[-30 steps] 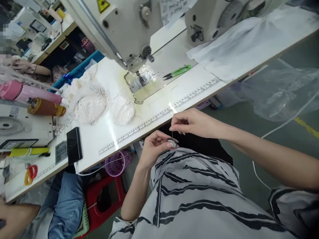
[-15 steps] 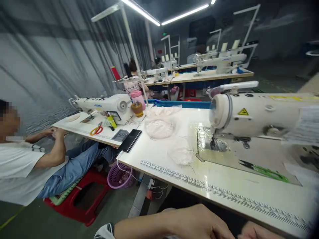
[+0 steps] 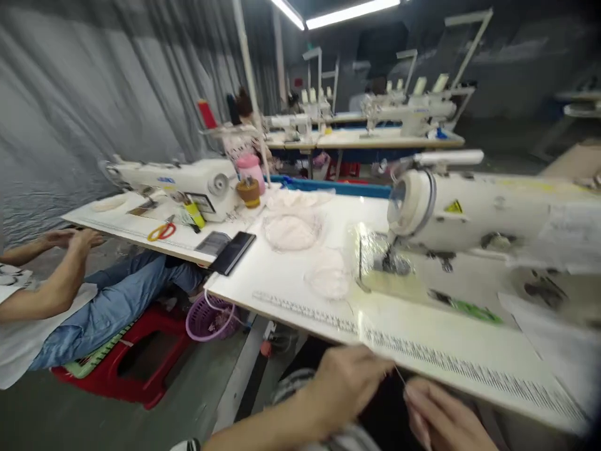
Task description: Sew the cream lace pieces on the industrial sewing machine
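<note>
My left hand (image 3: 347, 382) is low in the view, below the front edge of the white sewing table (image 3: 300, 275). Its fingers are curled closed, and what they hold is hidden. My right hand (image 3: 441, 416) is just to its right, fingers pressed together in a pinch. A thin thread (image 3: 399, 376) runs between the two hands. Both hands are smeared by motion. The white sewing machine (image 3: 469, 213) stands on the table above them.
On the table lie white lace pieces (image 3: 291, 232), a black phone (image 3: 232, 252), green snips (image 3: 469, 309) and a printed ruler (image 3: 422, 357). A seated co-worker (image 3: 70, 300) is on a red stool (image 3: 122, 369) at left. A purple basket (image 3: 209, 316) hangs below.
The view swung up from my lap to the room. It has since dipped slightly, so both hands show more fully at the bottom, with the thread between them.
</note>
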The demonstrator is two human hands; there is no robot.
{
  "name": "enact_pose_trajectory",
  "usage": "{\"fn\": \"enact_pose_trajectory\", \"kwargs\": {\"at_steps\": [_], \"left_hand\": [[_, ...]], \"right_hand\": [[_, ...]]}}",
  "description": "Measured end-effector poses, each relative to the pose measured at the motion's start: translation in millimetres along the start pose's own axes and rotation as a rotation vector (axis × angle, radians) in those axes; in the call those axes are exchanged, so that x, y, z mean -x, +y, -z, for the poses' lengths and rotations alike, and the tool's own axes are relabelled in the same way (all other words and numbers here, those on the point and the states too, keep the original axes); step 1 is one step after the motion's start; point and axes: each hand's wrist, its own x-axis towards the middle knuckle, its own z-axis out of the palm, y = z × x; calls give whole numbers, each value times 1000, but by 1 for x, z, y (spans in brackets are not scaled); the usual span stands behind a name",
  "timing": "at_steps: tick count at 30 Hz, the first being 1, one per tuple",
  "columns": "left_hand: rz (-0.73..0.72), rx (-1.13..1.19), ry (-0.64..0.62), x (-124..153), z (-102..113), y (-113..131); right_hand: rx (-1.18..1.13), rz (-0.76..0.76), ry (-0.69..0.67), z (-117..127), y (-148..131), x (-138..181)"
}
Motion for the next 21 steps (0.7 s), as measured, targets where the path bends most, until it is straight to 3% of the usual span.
{"fn": "enact_pose_trajectory", "kwargs": {"at_steps": [2, 5, 7, 21], "left_hand": [[87, 110, -12, -2, 7, 4], [270, 182, -15, 1, 3, 2], [306, 184, -2, 3, -2, 0], [181, 80, 40, 2, -1, 6]], "right_hand": [[-194, -50, 75, -16, -17, 11], [-444, -56, 41, -26, -28, 8], [-540, -69, 29, -27, -25, 4], [-672, -54, -56, -39, -20, 3]]}}
